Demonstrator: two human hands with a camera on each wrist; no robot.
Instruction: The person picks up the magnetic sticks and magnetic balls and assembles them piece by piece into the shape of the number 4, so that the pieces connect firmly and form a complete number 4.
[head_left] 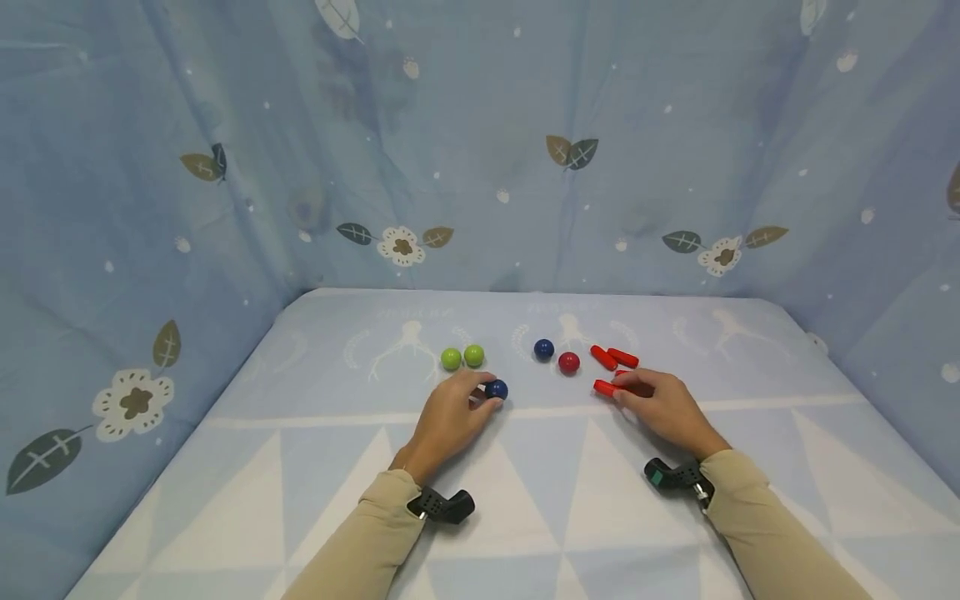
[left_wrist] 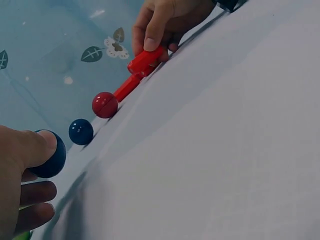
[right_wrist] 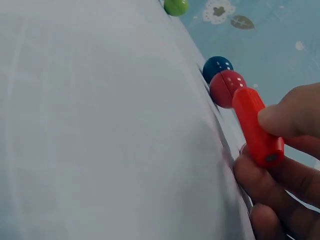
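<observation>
In the head view my left hand [head_left: 452, 419] pinches a dark blue ball [head_left: 497, 390] between thumb and fingers, close over the table. The left wrist view shows the thumb pressed on that ball [left_wrist: 50, 159]. My right hand [head_left: 670, 408] pinches a short red rod [head_left: 604, 388]; its near end has a small grey dot in the right wrist view [right_wrist: 257, 127]. Beyond this hand lie two more red rods [head_left: 603, 357], and another red piece [head_left: 621, 373] is mostly hidden by the fingers. A red ball [head_left: 569, 363] and a second blue ball [head_left: 543, 350] sit between the hands.
Two green balls [head_left: 462, 357] sit side by side just beyond the left hand. A pale patterned cloth [head_left: 525, 500] covers the table. Blue floral curtains [head_left: 480, 150] hang behind it and at both sides. Each wrist wears a black camera band [head_left: 442, 505].
</observation>
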